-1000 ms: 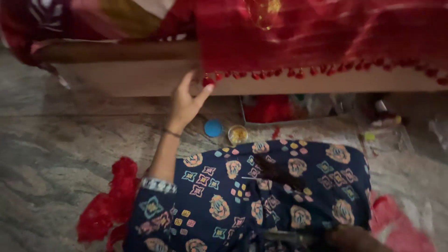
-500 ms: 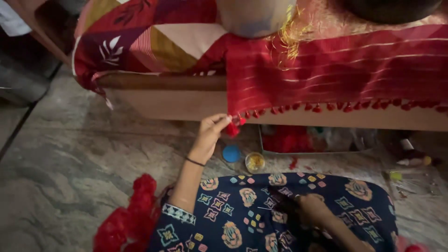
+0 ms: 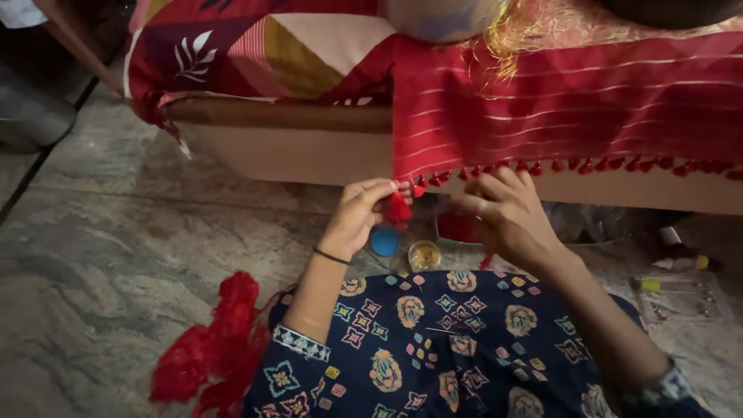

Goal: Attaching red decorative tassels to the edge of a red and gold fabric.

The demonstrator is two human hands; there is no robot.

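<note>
A red striped cloth (image 3: 573, 108) with a fringe of small red tassels hangs over the edge of a wooden bed (image 3: 294, 147). My left hand (image 3: 362, 217) pinches a red tassel (image 3: 398, 209) at the cloth's lower left corner. My right hand (image 3: 507, 217) is raised beside it, fingers curled near the fringe; whether it holds anything I cannot tell. A needle with thread (image 3: 445, 331) lies on my dark blue patterned lap (image 3: 433, 348).
A bunch of red thread (image 3: 213, 340) lies on the stone floor at my left. A blue lid (image 3: 385, 241) and a small round tin (image 3: 424, 255) sit under the bed edge, beside a red-filled box (image 3: 460, 229). Packets (image 3: 681, 294) lie at right.
The view has tilted up toward the bed. My left hand has taken hold of the corner tassel, and my right hand has risen from my lap to the fringe.
</note>
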